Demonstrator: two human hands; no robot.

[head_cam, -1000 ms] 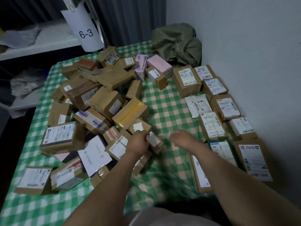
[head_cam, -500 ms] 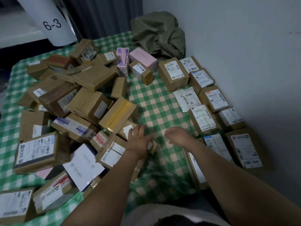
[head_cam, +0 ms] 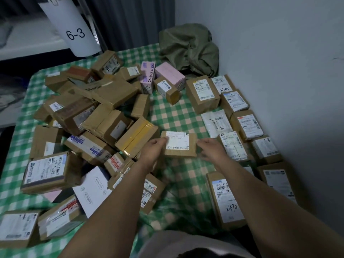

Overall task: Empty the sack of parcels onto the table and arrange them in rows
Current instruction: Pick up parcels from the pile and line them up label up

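Parcel (head_cam: pixel 179 146) between left hand (head_cam: pixel 151 152), right hand (head_cam: pixel 212 148)

Your frame's dim and flat, bluish cast, shadows soft and weak. Brightest area is the wall (head_cam: pixel 279 53) up right; top-left corner drops near black. Slight motion smear on your right hand (head_cam: pixel 212 148) and the tablecloth (head_cam: pixel 186 170) below it; left hand (head_cam: pixel 152 151) and the parcel (head_cam: pixel 181 153) they hold look sharper. Wide-angle bend at edges, corners soft.

Your left hand (head_cam: pixel 153 152) and right hand (head_cam: pixel 212 150) grip a small labelled parcel (head_cam: pixel 179 144) by its side edges over the checked desk (head_cam: pixel 176 116). An unsorted pile (head_cam: pixel 104 101) lies left; rowed parcels (head_cam: pixel 245 123) line the right wall; the crumpled sack (head_cam: pixel 188 47) lies beyond.
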